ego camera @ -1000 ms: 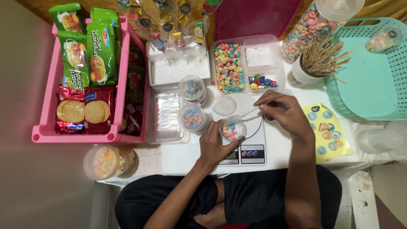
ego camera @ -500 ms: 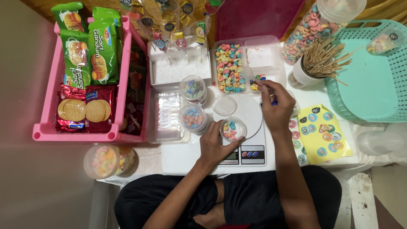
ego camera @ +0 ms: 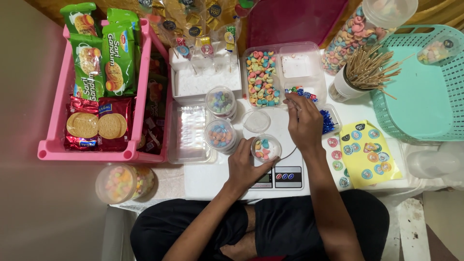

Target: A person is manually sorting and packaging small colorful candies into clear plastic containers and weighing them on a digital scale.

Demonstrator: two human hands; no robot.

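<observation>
White tabletop (ego camera: pixel 203 179), crowded with snack stock, viewed from above by a seated person. On it stands a small digital kitchen scale (ego camera: pixel 285 175) with a round white platter. Left hand (ego camera: pixel 244 166) has its fingers curled around a small clear cup (ego camera: pixel 265 148) part-filled with pastel cereal pieces; the cup stands on the near left edge of the scale platter, held upright. Right hand (ego camera: pixel 304 123) lies above the far right of the platter, fingers drawn together at the near edge of a clear divided tray (ego camera: pixel 282 72), beside the compartment of blue and mixed-colour bits; whether the fingertips hold anything cannot be told. A loose clear lid (ego camera: pixel 255 121) lies just beyond the cup. Two filled, lidded cups (ego camera: pixel 220 118) stand left of the scale. A pink basket (ego camera: pixel 63 121) of biscuit packs occupies the left side; a teal basket (ego camera: pixel 425 82) sits at the right, with a pot of wooden skewers (ego camera: pixel 360 72) beside it. A yellow sticker sheet (ego camera: pixel 369 152) lies right of the right forearm. A lidded tub of cereal (ego camera: pixel 123 182) sits at the near left.
</observation>
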